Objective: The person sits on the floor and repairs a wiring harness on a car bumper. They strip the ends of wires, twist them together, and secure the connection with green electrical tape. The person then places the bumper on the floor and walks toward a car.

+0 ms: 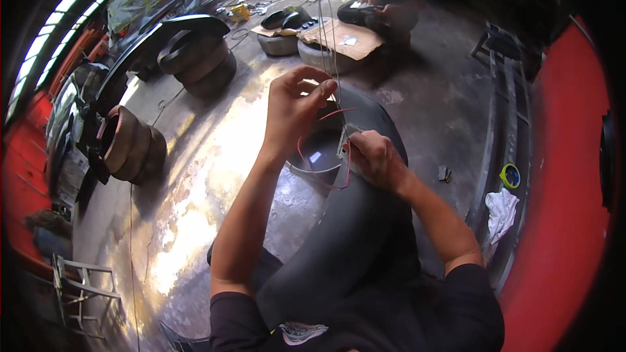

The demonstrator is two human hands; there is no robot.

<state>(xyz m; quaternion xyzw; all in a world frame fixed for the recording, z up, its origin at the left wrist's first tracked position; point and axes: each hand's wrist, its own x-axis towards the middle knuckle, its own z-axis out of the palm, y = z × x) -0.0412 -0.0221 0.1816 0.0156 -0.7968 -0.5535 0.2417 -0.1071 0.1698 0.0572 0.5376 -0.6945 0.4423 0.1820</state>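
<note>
Two hands are handling a red wire (pixel 300 148) above the floor (pixel 189 208).
The right hand (pixel 377 158) is gripping a small grey piece (pixel 343 140) between its fingers, the wire looping leftward beside it. The left hand (pixel 295 105) is bending its fingers close to thin strands (pixel 321 23); whether they are pinching one, I cannot tell. Tyres (pixel 134 150) are standing at left, and a white cloth (pixel 501 212) is lying at right.

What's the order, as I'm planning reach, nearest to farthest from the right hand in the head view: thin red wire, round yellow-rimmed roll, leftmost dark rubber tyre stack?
1. Red wire, at the right hand.
2. Yellow-rimmed roll, to the right.
3. Leftmost tyre stack, far left.
</note>
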